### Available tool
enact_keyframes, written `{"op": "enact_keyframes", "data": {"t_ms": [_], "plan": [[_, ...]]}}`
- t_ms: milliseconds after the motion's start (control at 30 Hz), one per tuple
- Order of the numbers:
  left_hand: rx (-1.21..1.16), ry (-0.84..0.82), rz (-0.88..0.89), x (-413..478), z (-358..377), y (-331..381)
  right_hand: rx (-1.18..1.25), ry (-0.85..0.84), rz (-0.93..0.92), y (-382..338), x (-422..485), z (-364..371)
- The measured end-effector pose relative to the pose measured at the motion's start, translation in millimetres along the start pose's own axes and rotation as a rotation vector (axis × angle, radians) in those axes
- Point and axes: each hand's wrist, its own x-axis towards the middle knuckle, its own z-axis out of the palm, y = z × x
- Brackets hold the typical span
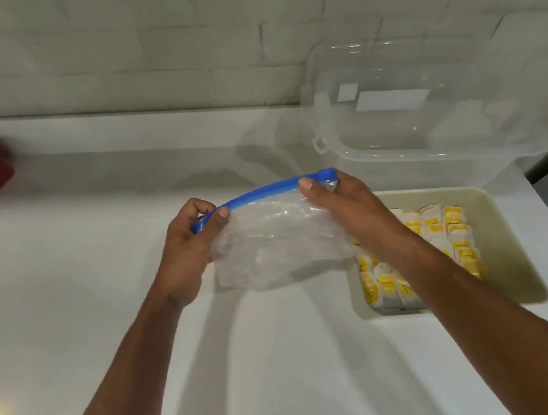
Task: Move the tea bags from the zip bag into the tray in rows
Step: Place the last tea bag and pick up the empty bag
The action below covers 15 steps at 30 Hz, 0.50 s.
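We are holding the zip bag (276, 238) above the counter (70, 301), left hand (188, 249) and right hand (345, 205) pinching its blue strip (263, 191). It is looking empty, light and floppy, so the stiff strip is the best hold. The tea bags (442, 238) are lying in rows in the tray (505, 248).

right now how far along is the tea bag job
Nearly finished, it seems. Done: the tea bags sit in rows in the tray. In hand: the left hand and right hand pinch the blue top of the zip bag, which looks empty. Left: probably only setting the bag aside; the right arm hides part of the tray.
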Motion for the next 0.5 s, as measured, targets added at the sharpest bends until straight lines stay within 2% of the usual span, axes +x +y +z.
{"op": "enact_keyframes", "data": {"t_ms": [33, 67, 100, 167, 267, 333, 433, 500], "plan": [[-0.043, 0.044, -0.003, -2, 8, 0, 0.088, -0.054, 0.025, 3, -4, 6], [-0.058, 0.110, 0.006, -4, 15, 0, 0.068, -0.081, 0.029, 6, -8, 13], [-0.079, 0.176, 0.007, -5, 22, 1, -0.062, -0.053, 0.009, 11, -11, 19], [-0.251, 0.247, -0.072, -11, 35, 8, -0.339, 0.122, -0.086, 19, -14, 30], [-0.597, 0.066, -0.241, -29, 53, 16, -0.415, 0.385, -0.220, 18, -22, 39], [-0.618, -0.068, -0.232, -44, 64, 22, -0.326, 0.466, -0.253, 12, -30, 40], [-0.524, -0.106, -0.064, -57, 86, 27, -0.143, 0.461, -0.275, 4, -39, 42], [-0.482, -0.097, 0.006, -61, 102, 31, -0.105, 0.359, -0.284, -2, -47, 42]]}}
